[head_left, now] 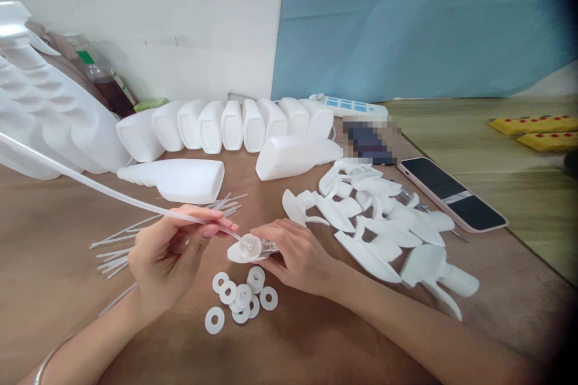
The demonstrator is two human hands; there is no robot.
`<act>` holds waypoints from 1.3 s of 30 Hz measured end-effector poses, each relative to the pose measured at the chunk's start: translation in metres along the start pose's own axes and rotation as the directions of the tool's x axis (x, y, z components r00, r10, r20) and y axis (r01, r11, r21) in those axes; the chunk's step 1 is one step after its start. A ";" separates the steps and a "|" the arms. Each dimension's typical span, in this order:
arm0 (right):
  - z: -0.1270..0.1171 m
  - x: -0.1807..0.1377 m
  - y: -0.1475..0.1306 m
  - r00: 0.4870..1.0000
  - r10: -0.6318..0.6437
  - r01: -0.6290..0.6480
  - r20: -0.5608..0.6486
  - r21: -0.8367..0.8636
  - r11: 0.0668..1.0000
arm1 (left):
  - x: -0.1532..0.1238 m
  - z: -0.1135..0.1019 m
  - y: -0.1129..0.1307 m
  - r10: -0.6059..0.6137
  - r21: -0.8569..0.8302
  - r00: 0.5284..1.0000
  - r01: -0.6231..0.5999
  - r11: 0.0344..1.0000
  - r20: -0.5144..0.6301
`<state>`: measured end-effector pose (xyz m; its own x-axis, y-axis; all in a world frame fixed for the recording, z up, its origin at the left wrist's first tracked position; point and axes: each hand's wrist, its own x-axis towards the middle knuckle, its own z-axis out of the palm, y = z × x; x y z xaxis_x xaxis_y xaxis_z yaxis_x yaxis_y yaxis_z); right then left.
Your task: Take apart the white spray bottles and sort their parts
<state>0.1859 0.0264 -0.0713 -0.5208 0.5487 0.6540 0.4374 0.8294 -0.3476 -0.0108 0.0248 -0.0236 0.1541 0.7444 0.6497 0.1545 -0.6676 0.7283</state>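
Between its thumb and fingers, my left hand [174, 252] pinches a thin white plastic tube [108, 188] close to one end. The tube's long part rises away to the upper left. My right hand [300, 252] grips a white trigger spray head [250, 246] with its round collar facing me. The tube's tip is at the collar opening; whether it is inside I cannot tell. Below the hands lie several flat white ring washers [228, 292]. More thin tubes [112, 261] are spread on the table behind my left hand. To the right is a pile of white spray heads [379, 225].
Several white bottles [232, 126] form a row at the back of the brown table [289, 343]. Two more bottles [194, 180] lie on their sides before it. A power strip [352, 107] and a phone [454, 194] lie at the right. Large white bottles [49, 102] stand at left.
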 end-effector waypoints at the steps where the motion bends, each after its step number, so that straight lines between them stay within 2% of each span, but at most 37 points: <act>1: 0.000 0.000 0.000 1.000 0.002 -0.002 0.001 -0.001 1.000 | 0.000 0.000 0.000 -0.004 -0.003 1.000 0.004 1.000 0.004; 6: 0.000 -0.001 0.000 1.000 0.011 -0.011 0.013 -0.002 1.000 | -0.001 0.000 0.001 -0.036 0.005 0.999 0.036 0.999 -0.001; 14: 0.001 -0.001 0.001 1.000 0.007 -0.007 0.012 -0.003 1.000 | 0.001 -0.001 -0.001 0.002 -0.041 1.000 -0.002 0.999 0.007; 19: 0.001 -0.002 0.001 1.000 0.022 -0.022 0.022 0.002 1.000 | 0.001 -0.001 -0.001 -0.013 0.004 0.999 0.013 1.000 0.031; 34: 0.001 -0.003 0.002 0.999 0.027 -0.027 0.030 0.004 1.000 | 0.001 -0.003 -0.004 -0.007 0.073 1.000 0.007 0.997 0.000; 39: 0.002 -0.002 0.002 0.999 0.020 -0.020 0.026 0.006 1.000 | 0.001 -0.002 -0.002 -0.018 0.050 0.999 0.016 0.999 0.044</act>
<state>0.1864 0.0272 -0.0744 -0.5308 0.5679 0.6290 0.4434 0.8187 -0.3649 -0.0128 0.0268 -0.0236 0.1939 0.7550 0.6264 0.2057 -0.6556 0.7265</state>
